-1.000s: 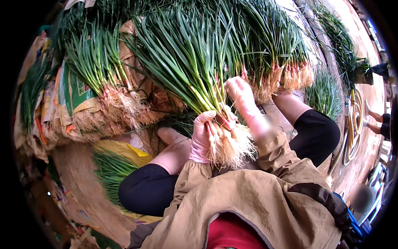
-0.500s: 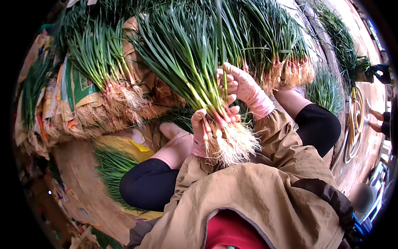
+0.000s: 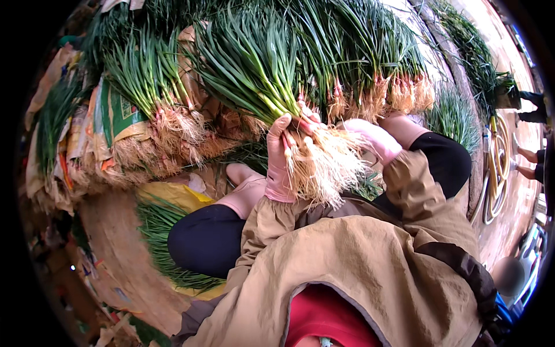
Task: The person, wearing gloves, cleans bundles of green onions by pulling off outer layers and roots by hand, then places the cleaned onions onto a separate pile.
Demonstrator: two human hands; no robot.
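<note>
A bunch of green garlic (image 3: 263, 81) is in my left hand (image 3: 280, 156), its long leaves pointing up and away. The thumb presses over the stems just above their pinkish bases, and the fingers wrap round from behind. A thick tuft of pale roots (image 3: 329, 168) hangs toward my lap. My right hand (image 3: 365, 137) is at the right side of the roots. Its fingers are hidden behind them, so whether they grip anything does not show. Both hands seem to wear thin, pale pink gloves.
More green garlic (image 3: 384, 46) is laid in rows ahead, roots toward me. A root-heavy pile (image 3: 173, 130) rests on sacks at the left. Loose greens (image 3: 167, 243) lie on yellow sheeting by my left knee. A coiled hose (image 3: 496, 168) and a person's legs (image 3: 525, 162) are at right.
My right hand has left the stems and moved down and right to the roots. The single stalk it held upright no longer shows apart. My left hand still grips the bunch.
</note>
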